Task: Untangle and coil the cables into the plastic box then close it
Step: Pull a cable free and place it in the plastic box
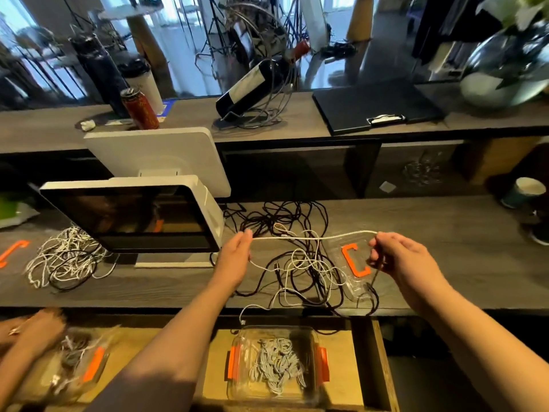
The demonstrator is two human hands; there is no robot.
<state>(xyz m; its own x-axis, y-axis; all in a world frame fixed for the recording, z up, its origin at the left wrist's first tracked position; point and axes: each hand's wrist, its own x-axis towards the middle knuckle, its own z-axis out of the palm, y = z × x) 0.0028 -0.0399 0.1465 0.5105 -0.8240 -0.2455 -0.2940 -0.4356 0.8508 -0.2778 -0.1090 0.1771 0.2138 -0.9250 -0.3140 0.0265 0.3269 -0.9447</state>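
White cable [315,237] stretched taut between both hands — left hand [236,257] and right hand [398,257] each pinching it; tangle [300,263] below.

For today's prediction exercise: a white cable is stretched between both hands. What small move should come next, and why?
Probably draw the white cable free of the black cables: the left hand and right hand hold it taut, yet its slack lies tangled among them.

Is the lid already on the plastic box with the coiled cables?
No: the plastic box sits uncovered on the lower shelf, and the lid lies on the counter above.
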